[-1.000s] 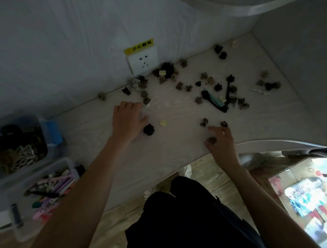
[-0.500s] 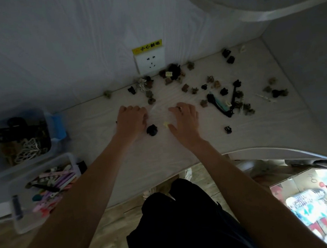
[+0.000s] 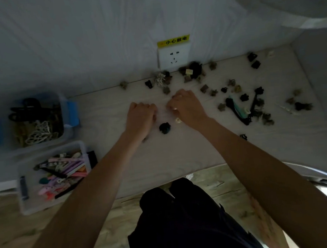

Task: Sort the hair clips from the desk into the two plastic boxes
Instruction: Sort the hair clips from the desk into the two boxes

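Both hands down on the bench, knuckles up, close together but apart. Left hand [image 3: 140, 116] curled into a loose fist; right hand [image 3: 187, 107] likewise curled, fingers tucked under. Impossible to tell from this angle whether either fist encloses a clip, as the fingertips stay hidden beneath the palms. Nearest loose piece: a small black claw clip [image 3: 164, 128], lying in the gap between the two wrists, just nearer the body than the knuckles, beside the left hand's heel and roughly as close to the right. Compact and rounded, so no long axis to speak of. Touching or nearly touching the right hand's heel, a tiny pale clip [image 3: 177, 120]. Probably a short pull-back of either hand for these two, left slightly favoured for the black one. Bulk of the remaining hair clips [image 3: 257, 106] scattered to the right and toward the wall, well apart from the left hand and nearer the right; among them a long dark clip [image 3: 236, 111] with its axis running diagonally, far end to the left. Both plastic boxes off to the left: upper box [image 3: 64, 106] holding dark and lacy claw clips, lower box [image 3: 83, 150] holding coloured flat clips, so delivery likely falls to the left hand.
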